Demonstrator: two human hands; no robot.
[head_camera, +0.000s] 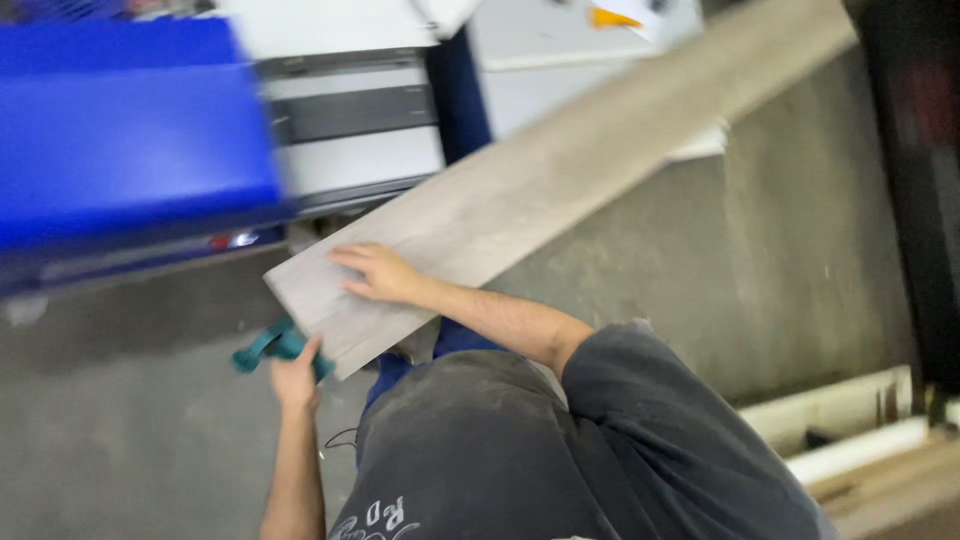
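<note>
Head view: the right hand (378, 272) lies flat and open on a long grey plank (560, 170) running toward 1 o'clock. The left hand (296, 375) grips a teal tool (268, 345) under its near end. Held only there, the plank could tip or swing into the blue machine (130, 140).

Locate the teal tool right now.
Head view, lower left: the teal tool is in the left hand, just under the near end of the long grey plank, where the right hand rests.

Blue-and-white machine (130, 130) upper left; grey concrete floor (780, 260); pale timber strips (860, 450) lower right.
</note>
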